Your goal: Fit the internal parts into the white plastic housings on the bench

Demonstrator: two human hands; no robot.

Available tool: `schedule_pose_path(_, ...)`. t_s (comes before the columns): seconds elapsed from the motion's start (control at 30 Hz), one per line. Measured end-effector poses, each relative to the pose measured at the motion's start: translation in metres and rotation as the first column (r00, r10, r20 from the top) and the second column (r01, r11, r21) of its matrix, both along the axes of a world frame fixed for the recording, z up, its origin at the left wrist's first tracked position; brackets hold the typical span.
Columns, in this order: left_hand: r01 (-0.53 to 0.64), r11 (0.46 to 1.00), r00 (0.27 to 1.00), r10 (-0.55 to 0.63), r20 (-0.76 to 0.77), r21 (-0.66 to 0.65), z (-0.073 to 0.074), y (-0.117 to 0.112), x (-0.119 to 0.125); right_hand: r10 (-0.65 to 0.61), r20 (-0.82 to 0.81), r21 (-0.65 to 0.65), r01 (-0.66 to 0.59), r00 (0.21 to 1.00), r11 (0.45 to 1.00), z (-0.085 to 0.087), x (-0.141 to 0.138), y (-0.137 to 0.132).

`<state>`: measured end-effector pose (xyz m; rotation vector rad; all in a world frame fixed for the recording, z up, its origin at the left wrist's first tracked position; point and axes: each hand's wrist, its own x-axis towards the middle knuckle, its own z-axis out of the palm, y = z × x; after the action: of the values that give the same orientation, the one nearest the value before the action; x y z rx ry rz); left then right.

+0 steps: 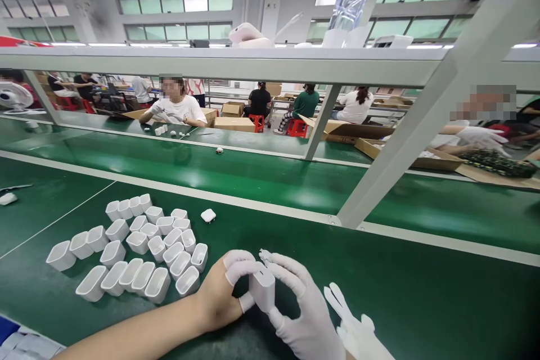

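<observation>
A small white plastic housing (262, 288) is held up between both hands above the green bench. My left hand (223, 292), bare apart from white finger cots, pinches its left side. On the other side, the gloved fingers and thumb of my right hand (304, 304) close round it. A small slot shows in the end of the housing that faces up. To the left stand several white open-topped housings (157, 284) in loose rows. One small white square piece (208, 215) lies by itself behind them. An unworn white glove (356, 326) rests on the bench right of my right hand.
A slanted metal post (379, 169) rises from the bench on the right and meets a long shelf (211, 62) overhead. Beyond lies a green conveyor belt (202, 171). Across it, a person in white (189, 109) handles small white parts; cardboard boxes (234, 124) stand behind.
</observation>
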<state>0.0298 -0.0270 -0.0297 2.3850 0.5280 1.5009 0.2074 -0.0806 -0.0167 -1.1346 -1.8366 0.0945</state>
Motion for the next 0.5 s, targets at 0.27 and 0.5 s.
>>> schedule_pose_path(0.27, -0.173, 0.867, 0.983, 0.183, 0.024, 0.466, -0.004, -0.003, -0.003, 0.05, 0.231, 0.375, -0.136, 0.972, 0.917, 0.001, 0.009, 0.008)
schedule_pose_path(0.5, -0.215, 0.866, 0.967, 0.254, -0.026, 0.451, -0.01, -0.008, -0.012, 0.016, 0.221, 0.325, -0.089, 0.975, 0.942, -0.002, 0.007, -0.003)
